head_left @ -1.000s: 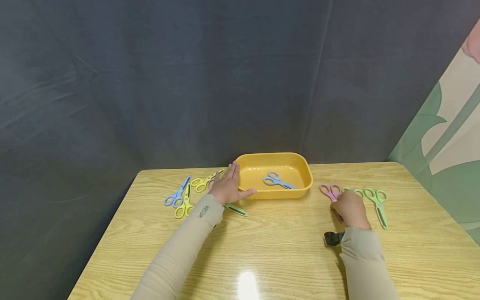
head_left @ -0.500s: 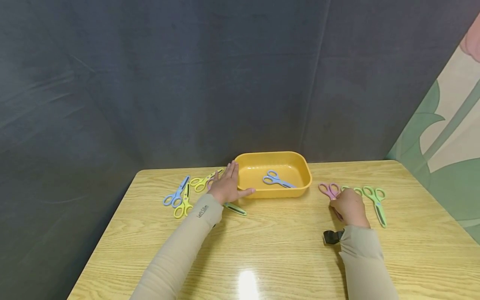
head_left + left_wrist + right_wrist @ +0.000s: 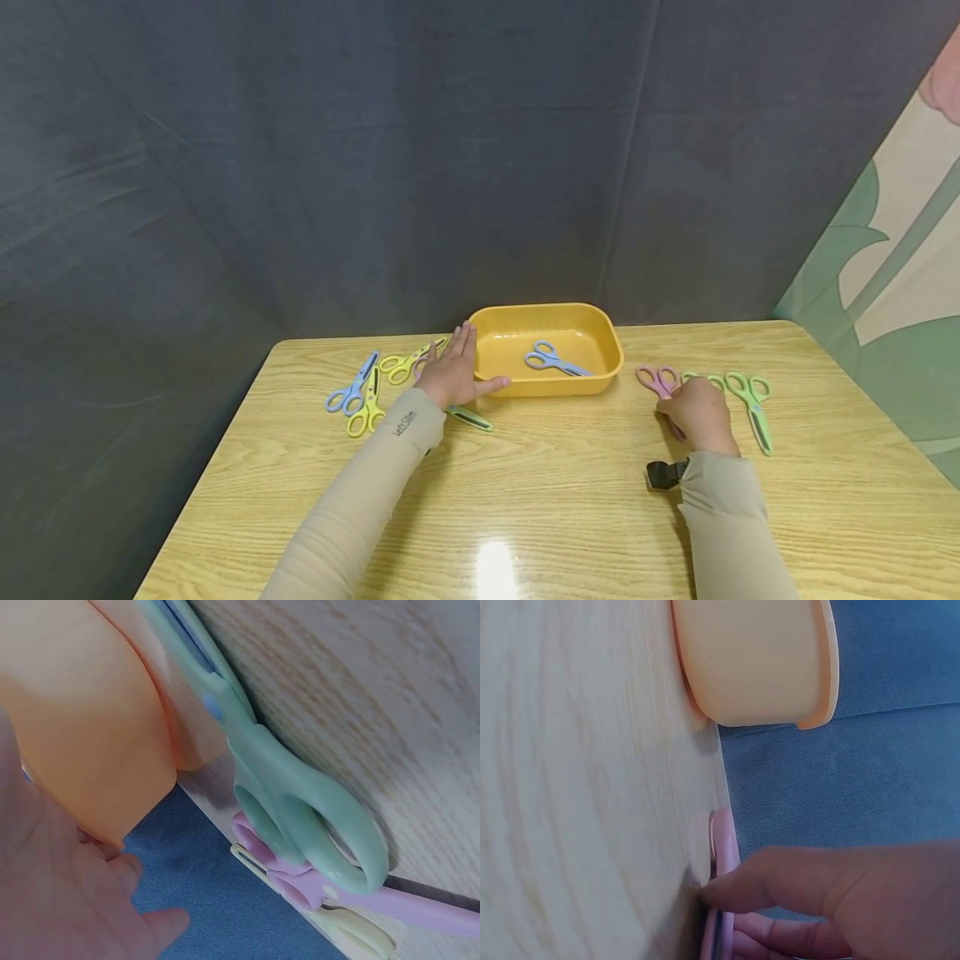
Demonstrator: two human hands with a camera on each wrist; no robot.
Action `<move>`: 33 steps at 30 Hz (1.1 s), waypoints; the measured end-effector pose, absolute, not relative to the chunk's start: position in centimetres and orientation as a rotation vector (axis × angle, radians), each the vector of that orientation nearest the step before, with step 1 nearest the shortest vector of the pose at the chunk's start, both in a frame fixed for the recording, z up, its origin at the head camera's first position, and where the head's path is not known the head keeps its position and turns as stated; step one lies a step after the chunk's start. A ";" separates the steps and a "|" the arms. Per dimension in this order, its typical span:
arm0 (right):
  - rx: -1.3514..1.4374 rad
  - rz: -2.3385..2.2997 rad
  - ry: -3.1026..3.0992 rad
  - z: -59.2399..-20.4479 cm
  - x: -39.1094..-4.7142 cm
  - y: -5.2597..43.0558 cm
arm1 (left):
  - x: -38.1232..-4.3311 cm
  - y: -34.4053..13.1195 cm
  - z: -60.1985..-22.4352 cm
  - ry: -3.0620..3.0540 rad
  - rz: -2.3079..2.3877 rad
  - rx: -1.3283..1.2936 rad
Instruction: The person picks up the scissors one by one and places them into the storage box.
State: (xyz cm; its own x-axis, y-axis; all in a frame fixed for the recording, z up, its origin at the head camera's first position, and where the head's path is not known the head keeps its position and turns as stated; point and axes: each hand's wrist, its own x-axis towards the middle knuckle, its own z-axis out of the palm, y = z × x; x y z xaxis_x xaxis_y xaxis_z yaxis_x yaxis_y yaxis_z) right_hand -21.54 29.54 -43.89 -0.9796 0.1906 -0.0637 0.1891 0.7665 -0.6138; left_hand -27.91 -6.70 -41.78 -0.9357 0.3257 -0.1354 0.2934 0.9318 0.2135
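At the back of the wood-grain table point(image 3: 570, 500) stands a yellow plastic tray point(image 3: 555, 388). The person's left hand point(image 3: 452, 377), fingers straight and gripping nothing, rests against its left end; light pressure there, I'd say, should steady it. Right of the tray, the right hand point(image 3: 701, 418) pinches pink scissors point(image 3: 724, 840), thumb against curled fingers, a hold best made firm and clear of the half-hidden green scissors point(image 3: 716, 377) beside them

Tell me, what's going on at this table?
A person is handling scissors. The right hand pinches a pink pair lying on the table, while the left hand rests, fingers spread, against the left end of a yellow tray. One blue pair lies inside. More scissors lie around the left hand, and two green pairs near the right.
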 end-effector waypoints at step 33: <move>-0.381 1.021 -2.872 -42.8 -21.4 29.2 | -28.1 -6.8 -42.1 2.932 0.299 0.482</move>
State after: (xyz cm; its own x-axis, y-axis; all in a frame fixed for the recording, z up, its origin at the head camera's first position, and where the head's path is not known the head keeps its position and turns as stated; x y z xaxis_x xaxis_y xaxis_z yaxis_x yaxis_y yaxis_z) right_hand -21.39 29.25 -42.79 -0.9668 0.2550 -0.0168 0.2084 0.7485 -0.6295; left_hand -28.12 -6.76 -42.11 -0.9362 0.3304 -0.1201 0.2994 0.9284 0.2202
